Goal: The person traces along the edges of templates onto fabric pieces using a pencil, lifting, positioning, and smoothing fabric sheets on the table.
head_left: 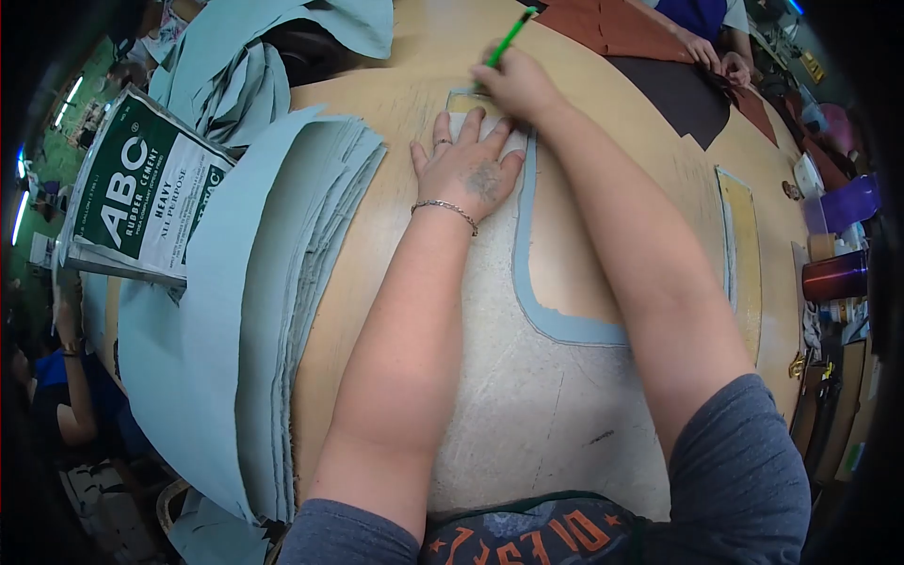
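Observation:
My left hand (468, 169) lies flat with its fingers spread on the far, narrow end of a grey-white template (499, 405). A light blue sheet (565, 325) shows beneath the template as a strip along its curved inner edge. Just beyond my left fingertips, my right hand (518, 83) is closed around a green pen (511, 38), close to the far edge of the template. The pen's upper end points up and away; its lower tip is hidden by my hand.
A stack of light blue sheets (315, 198) and an ABC rubber cement can (141, 184) stand at the left. Brown and black pieces (673, 89) lie at the far right near another person's hands (716, 58). A yellowish strip (744, 254) and a tumbler (833, 276) are at the right.

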Tool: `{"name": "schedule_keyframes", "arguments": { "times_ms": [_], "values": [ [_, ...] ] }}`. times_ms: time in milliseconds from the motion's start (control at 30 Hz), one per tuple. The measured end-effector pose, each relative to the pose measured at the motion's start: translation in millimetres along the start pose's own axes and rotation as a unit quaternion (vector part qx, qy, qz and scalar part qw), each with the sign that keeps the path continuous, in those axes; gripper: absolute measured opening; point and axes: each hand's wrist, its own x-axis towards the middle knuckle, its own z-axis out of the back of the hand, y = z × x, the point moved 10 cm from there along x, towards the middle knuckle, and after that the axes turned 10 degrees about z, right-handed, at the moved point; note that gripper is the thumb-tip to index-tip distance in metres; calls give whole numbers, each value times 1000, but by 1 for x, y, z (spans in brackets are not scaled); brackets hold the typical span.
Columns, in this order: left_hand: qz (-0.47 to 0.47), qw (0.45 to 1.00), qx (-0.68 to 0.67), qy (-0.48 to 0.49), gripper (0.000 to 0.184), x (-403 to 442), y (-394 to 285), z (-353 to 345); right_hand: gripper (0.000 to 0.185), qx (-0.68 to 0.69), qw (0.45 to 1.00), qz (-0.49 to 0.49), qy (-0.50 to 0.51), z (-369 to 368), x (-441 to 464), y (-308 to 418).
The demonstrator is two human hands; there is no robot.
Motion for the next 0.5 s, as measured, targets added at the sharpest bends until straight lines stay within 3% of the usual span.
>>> {"name": "schedule_keyframes", "arguments": {
  "times_ms": [167,267,300,500],
  "values": [
    [7,1000,-4,10,48,-1,-1,0,21,95,991,-84,-45,72,-45,-15],
    [2,1000,2,7,48,0,-4,3,19,145,975,-55,-160,73,-66,-7],
    [3,1000,3,7,48,-1,-3,3,20,69,983,-37,-166,73,-67,-6],
    [6,1000,13,1,47,3,-1,1,16,-91,985,3,-150,71,-70,18]
  ]
}}
